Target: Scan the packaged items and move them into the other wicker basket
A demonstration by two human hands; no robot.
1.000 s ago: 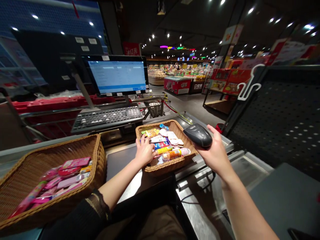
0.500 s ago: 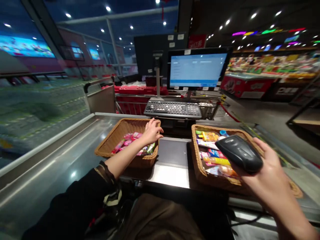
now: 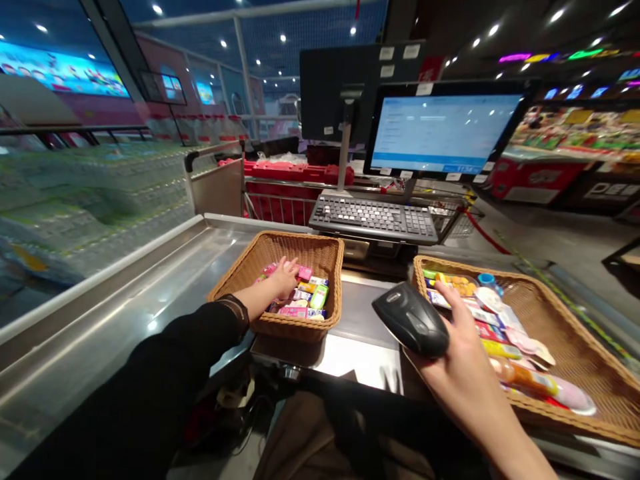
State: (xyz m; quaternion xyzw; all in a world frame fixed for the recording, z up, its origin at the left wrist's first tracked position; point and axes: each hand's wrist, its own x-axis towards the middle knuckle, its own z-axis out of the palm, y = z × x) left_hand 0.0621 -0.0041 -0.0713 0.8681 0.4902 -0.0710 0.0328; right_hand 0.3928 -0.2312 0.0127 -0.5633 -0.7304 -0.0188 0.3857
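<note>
My right hand (image 3: 463, 363) grips a black handheld barcode scanner (image 3: 411, 319), held over the counter in front of the right wicker basket (image 3: 570, 333), which holds several small packets and tubes. My left hand (image 3: 283, 278) reaches down into the left wicker basket (image 3: 260, 263) and rests among several pink and green packets (image 3: 305, 300). Its fingers are curled down onto the packets; what they hold, if anything, is hidden.
A black keyboard (image 3: 374, 217) and a lit checkout screen (image 3: 443, 127) stand behind the baskets. A steel counter (image 3: 125, 313) runs off to the left. Red shopping baskets (image 3: 290, 173) and a metal trolley (image 3: 450, 213) lie beyond, with shop displays at the far right.
The view has swung left. My left hand left the right basket, crossed to the left basket and dropped in among the packets. My right hand still grips the scanner.
</note>
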